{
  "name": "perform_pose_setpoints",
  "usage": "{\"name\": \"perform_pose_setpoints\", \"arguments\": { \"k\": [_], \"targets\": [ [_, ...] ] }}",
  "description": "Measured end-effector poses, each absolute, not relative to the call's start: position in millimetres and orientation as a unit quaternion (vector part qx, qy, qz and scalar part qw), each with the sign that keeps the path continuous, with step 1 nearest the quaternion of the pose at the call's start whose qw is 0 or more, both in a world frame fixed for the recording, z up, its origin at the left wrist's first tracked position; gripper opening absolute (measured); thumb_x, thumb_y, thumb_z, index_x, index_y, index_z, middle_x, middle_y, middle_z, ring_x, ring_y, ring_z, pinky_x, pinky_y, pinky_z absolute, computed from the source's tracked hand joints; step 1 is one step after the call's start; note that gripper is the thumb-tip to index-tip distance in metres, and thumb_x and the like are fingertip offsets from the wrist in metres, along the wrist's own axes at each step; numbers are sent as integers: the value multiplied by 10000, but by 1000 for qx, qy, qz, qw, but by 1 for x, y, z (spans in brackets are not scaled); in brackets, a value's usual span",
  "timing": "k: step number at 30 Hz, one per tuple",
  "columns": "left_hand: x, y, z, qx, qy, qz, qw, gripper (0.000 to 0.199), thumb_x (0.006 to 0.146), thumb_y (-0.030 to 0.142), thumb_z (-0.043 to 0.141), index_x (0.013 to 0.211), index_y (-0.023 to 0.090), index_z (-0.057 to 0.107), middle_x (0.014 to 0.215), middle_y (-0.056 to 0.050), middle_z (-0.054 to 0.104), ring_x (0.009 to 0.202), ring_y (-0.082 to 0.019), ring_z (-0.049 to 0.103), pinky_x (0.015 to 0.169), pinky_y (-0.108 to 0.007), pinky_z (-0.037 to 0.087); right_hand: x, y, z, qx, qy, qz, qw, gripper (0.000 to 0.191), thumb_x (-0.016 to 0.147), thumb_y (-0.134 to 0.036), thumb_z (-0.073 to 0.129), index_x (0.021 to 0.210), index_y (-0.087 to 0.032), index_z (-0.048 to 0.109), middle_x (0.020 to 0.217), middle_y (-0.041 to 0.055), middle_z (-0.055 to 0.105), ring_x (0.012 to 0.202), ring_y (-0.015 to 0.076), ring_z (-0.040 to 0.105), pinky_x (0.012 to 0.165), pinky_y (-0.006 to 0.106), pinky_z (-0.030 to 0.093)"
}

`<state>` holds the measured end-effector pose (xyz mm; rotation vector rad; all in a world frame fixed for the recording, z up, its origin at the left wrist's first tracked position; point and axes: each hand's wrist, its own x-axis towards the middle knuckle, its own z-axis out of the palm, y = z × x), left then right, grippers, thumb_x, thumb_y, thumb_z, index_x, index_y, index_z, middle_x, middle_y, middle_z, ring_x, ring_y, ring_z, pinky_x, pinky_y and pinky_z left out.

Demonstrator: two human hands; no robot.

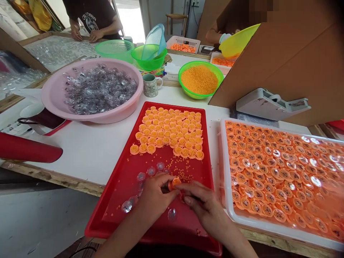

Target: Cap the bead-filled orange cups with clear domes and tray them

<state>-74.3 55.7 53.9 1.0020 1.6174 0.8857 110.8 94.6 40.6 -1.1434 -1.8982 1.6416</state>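
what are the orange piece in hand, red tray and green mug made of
Orange piece: probably plastic, by its even colour and smooth rim; partly hidden. Red tray: likely plastic, slightly glossy, with raised rim. Green mug: apparently glazed ceramic, judging by its handle and printed lettering.

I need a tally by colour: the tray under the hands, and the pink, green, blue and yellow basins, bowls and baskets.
Red: 1 (tray)
Pink: 1 (basin)
Green: 3 (front bowl, rear bowl, green basket)
Blue: 1 (blue basket)
Yellow: 1 (yellow bowl)
Total: 7
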Motion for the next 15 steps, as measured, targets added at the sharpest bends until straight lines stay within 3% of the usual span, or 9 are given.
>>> {"name": "perform_pose_setpoints", "arguments": {
  "k": [7, 12, 15],
  "targets": [
    [-76, 54, 49, 414, 667, 369, 497, 181, 716, 214, 668, 881, 205, 742, 860, -41, 735, 769, -196, 684, 700, -287, 564, 115, 93, 32, -493, -634, 561, 202, 362, 894, -274, 531, 1230, -201, 644, 758, 9, 600, 699, 164, 570, 649, 276, 483],
    [-74, 52, 53, 430, 662, 369, 491, 160, 725, 224, 684, 867, 201, 754, 834, -36, 746, 763, -195, 690, 696, -273, 568, 111, 92, 40, -397, -689, 576, 189, 361, 917, -194, 479, 1221, -281, 653, 1008, 42, 658, 909, 179, 616, 794, 288, 490],
    [-75, 52, 56, 412, 667, 376, 493, 150, 724, 219, 686, 855, 198, 754, 809, -36, 745, 748, -200, 695, 681, -276, 570, 111, 92, 39, -425, -690, 552, 196, 346, 916, -201, 476, 1196, -266, 669, 976, 51, 664, 896, 194, 618, 790, 309, 489]
  ]
}}
